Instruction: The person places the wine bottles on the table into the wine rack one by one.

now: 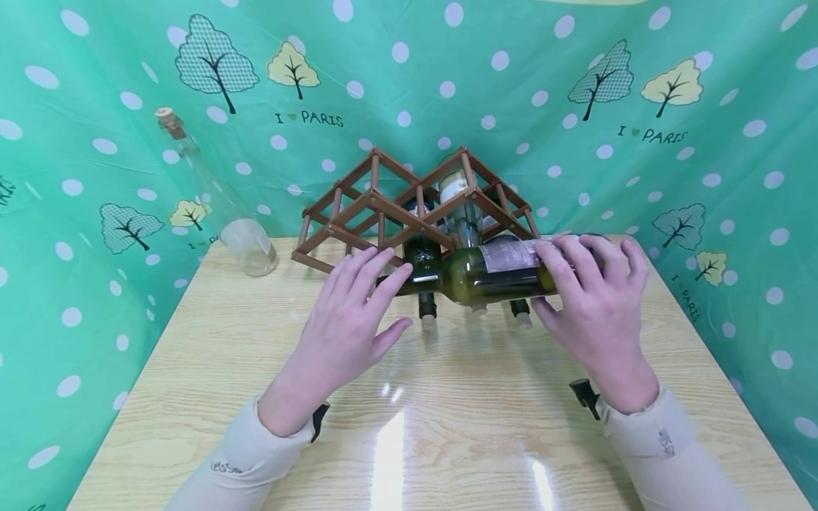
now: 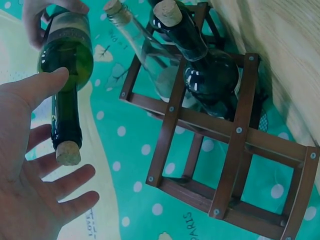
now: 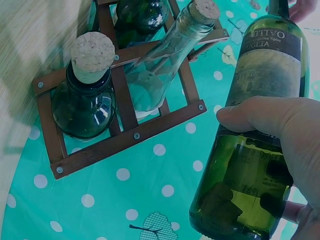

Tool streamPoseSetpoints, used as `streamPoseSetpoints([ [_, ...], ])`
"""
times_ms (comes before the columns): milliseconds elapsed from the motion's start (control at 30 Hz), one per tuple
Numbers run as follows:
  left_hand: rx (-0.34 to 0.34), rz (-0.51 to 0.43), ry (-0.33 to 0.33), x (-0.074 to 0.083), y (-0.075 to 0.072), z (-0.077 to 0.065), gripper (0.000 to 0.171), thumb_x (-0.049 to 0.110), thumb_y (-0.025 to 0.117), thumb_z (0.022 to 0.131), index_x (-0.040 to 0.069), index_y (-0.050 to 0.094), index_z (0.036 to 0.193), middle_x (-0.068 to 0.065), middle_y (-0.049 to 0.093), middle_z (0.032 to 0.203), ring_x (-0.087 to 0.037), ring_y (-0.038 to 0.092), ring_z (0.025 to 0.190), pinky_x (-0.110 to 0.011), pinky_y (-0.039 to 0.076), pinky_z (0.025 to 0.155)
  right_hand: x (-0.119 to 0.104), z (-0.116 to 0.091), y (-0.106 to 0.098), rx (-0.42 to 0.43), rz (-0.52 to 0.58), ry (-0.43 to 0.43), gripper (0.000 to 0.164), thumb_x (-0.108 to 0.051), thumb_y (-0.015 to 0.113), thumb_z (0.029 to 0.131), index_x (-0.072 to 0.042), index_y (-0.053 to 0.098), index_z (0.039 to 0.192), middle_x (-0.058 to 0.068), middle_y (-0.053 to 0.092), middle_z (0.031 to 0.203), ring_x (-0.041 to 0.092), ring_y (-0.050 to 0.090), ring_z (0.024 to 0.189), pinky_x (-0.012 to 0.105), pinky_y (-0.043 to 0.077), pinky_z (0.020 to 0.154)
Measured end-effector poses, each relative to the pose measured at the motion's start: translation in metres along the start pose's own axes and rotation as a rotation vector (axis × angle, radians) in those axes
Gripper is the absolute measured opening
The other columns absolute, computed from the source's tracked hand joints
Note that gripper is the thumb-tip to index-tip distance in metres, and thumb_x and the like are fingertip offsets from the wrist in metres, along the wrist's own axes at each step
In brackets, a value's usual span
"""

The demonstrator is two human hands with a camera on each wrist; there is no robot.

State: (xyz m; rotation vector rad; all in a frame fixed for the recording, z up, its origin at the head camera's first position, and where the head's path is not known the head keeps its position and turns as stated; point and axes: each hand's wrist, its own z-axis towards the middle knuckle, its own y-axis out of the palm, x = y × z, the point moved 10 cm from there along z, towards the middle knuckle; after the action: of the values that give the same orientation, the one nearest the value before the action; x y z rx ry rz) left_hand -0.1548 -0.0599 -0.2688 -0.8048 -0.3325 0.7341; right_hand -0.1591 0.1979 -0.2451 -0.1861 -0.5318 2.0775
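A green wine bottle (image 1: 479, 284) with a cork and a pale label lies level in the air, held across the front of a wooden wine rack (image 1: 373, 199). My right hand (image 1: 594, 305) grips its body near the base, thumb over the label's lower edge in the right wrist view. Around the neck end is my left hand (image 1: 345, 319), its fingers spread and extended behind the neck; the thumb (image 2: 47, 85) overlaps the neck in the left wrist view. The cork (image 2: 68, 153) points toward the left palm.
Several corked bottles sit in the rack, among them a dark one (image 1: 422, 255) and a clear one (image 1: 465, 223), necks facing me. A clear corked bottle (image 1: 246, 245) stands upright at the table's back left. Polka-dot cloth (image 1: 409, 85) hangs behind the wooden table (image 1: 460, 426).
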Motion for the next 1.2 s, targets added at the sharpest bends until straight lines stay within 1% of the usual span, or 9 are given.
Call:
streamPoseSetpoints([
  [133, 0.000, 0.008, 0.002, 0.001, 0.002, 0.000, 0.081, 0.032, 0.092, 0.085, 0.007, 0.054, 0.151, -0.022, 0.052, 0.153, -0.045, 0.046, 0.143, -0.059, 0.033, 0.122, -0.003, 0.000, 0.001, -0.008, 0.000, -0.006, 0.077, -0.005, 0.094, 0.059, -0.011, 0.070, 0.132, 0.015, 0.071, 0.127, 0.047, 0.054, 0.114, 0.072, 0.033, 0.106],
  [300, -0.002, 0.015, 0.008, 0.002, 0.003, 0.001, 0.080, 0.033, 0.092, 0.085, 0.007, 0.055, 0.151, -0.022, 0.052, 0.153, -0.044, 0.047, 0.142, -0.056, 0.035, 0.121, -0.006, 0.000, 0.002, -0.031, 0.005, -0.012, 0.085, -0.002, 0.099, 0.053, -0.010, 0.070, 0.132, 0.015, 0.071, 0.129, 0.048, 0.055, 0.115, 0.074, 0.033, 0.103],
  [433, -0.017, 0.029, 0.007, 0.002, 0.006, 0.001, 0.079, 0.033, 0.090, 0.087, 0.006, 0.054, 0.151, -0.021, 0.052, 0.153, -0.043, 0.048, 0.141, -0.053, 0.037, 0.121, -0.009, -0.001, 0.003, -0.044, 0.009, -0.017, 0.091, -0.002, 0.101, 0.049, -0.010, 0.070, 0.133, 0.016, 0.070, 0.129, 0.048, 0.054, 0.115, 0.074, 0.033, 0.105],
  [600, -0.014, 0.025, 0.007, 0.003, 0.008, 0.001, 0.076, 0.031, 0.091, 0.087, 0.005, 0.056, 0.150, -0.020, 0.054, 0.152, -0.042, 0.051, 0.138, -0.053, 0.041, 0.118, -0.013, -0.002, 0.002, -0.041, 0.026, -0.026, 0.093, -0.003, 0.103, 0.046, -0.010, 0.070, 0.133, 0.016, 0.070, 0.128, 0.048, 0.054, 0.115, 0.075, 0.032, 0.106],
  [733, -0.013, 0.016, 0.004, 0.004, 0.008, 0.001, 0.074, 0.029, 0.091, 0.087, 0.004, 0.058, 0.148, -0.021, 0.056, 0.150, -0.042, 0.055, 0.134, -0.053, 0.046, 0.112, -0.017, -0.003, 0.002, -0.058, 0.040, -0.036, 0.093, -0.005, 0.103, 0.047, -0.011, 0.070, 0.134, 0.016, 0.070, 0.129, 0.048, 0.054, 0.115, 0.076, 0.032, 0.104],
  [967, -0.045, 0.034, -0.013, 0.004, 0.011, 0.000, 0.069, 0.027, 0.089, 0.089, 0.004, 0.059, 0.147, -0.020, 0.059, 0.147, -0.039, 0.058, 0.129, -0.051, 0.049, 0.109, -0.021, -0.002, 0.001, -0.067, 0.059, -0.040, 0.091, -0.007, 0.102, 0.050, -0.011, 0.070, 0.135, 0.017, 0.070, 0.129, 0.049, 0.053, 0.116, 0.076, 0.030, 0.107],
  [1100, -0.032, 0.042, -0.004, 0.005, 0.011, 0.000, 0.068, 0.026, 0.090, 0.089, 0.004, 0.060, 0.146, -0.019, 0.063, 0.142, -0.039, 0.060, 0.124, -0.050, 0.051, 0.106, -0.022, -0.002, 0.000, -0.066, 0.058, -0.047, 0.092, -0.008, 0.103, 0.049, -0.011, 0.070, 0.135, 0.017, 0.070, 0.129, 0.049, 0.054, 0.115, 0.076, 0.030, 0.107],
  [1200, -0.028, 0.046, 0.000, 0.005, 0.012, 0.000, 0.066, 0.025, 0.089, 0.090, 0.003, 0.061, 0.145, -0.017, 0.065, 0.139, -0.038, 0.062, 0.121, -0.049, 0.051, 0.105, -0.024, -0.002, 0.000, -0.067, 0.061, -0.051, 0.093, -0.008, 0.103, 0.047, -0.011, 0.070, 0.134, 0.016, 0.070, 0.128, 0.048, 0.054, 0.114, 0.075, 0.029, 0.109],
])
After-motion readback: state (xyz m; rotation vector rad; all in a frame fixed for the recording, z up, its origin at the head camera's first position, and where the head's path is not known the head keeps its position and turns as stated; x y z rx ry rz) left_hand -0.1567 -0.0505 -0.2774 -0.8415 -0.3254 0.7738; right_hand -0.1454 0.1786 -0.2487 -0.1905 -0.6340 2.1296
